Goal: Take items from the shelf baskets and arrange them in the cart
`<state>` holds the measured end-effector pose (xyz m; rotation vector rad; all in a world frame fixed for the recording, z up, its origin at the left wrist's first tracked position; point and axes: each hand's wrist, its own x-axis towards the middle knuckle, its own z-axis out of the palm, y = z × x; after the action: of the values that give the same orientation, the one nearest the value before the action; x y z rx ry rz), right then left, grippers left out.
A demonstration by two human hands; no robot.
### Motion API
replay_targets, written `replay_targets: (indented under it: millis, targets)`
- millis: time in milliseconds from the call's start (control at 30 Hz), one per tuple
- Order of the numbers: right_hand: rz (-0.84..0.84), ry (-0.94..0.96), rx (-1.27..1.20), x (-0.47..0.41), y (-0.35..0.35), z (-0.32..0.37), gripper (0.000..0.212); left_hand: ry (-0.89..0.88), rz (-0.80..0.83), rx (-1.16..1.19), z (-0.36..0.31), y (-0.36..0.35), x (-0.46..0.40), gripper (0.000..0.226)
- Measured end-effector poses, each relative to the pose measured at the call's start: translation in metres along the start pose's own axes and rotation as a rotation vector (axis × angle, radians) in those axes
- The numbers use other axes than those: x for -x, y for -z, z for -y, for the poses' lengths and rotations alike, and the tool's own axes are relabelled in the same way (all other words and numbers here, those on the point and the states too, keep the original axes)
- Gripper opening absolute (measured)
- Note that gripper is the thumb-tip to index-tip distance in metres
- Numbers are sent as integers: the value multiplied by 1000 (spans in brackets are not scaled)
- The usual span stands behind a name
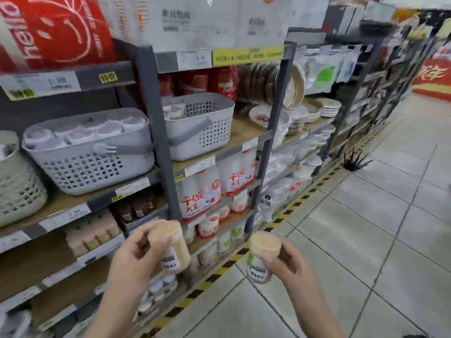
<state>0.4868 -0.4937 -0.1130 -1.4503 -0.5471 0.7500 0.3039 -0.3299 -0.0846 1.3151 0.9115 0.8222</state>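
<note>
Two jars of toothpicks, one in each hand, and no cart in sight.

On the far left, up and away from the fingers, a grey basket full of white cups sits on the shelf, and a second grey basket sits to its right. Lower down, the left hand curls its fingers around a tilted toothpick jar, thumb pressed on the side. Just beside it, but not touching, the right hand wraps its fingers around another toothpick jar, which stands nearly straight up. The cart cannot be seen, so the jars are not put away yet. The tilted jar looks smooth, so it might slip from the fingers and drop on the hard floor tiles. The two jars could also bump together.
</note>
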Motion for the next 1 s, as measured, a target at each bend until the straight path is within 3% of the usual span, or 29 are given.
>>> replay_targets:
  millis: [133, 333, 600, 767, 1000]
  targets:
    - [143, -6, 7, -68, 8, 12, 28, 27, -122, 7, 5, -27, -33, 38]
    - [301, 8, 24, -165, 6, 29, 47, -10, -208, -47, -5, -54, -102, 37]
    - [300, 62, 3, -279, 16, 57, 49, -120, -186, -52, -28, -98, -213, 43]
    - [296, 112, -35, -331, 17, 71, 67, -189, -172, -51, -47, -121, -252, 47]
    - [536, 226, -23, -397, -21, 119, 43, -302, -361, -66, -79, -118, -275, 44]
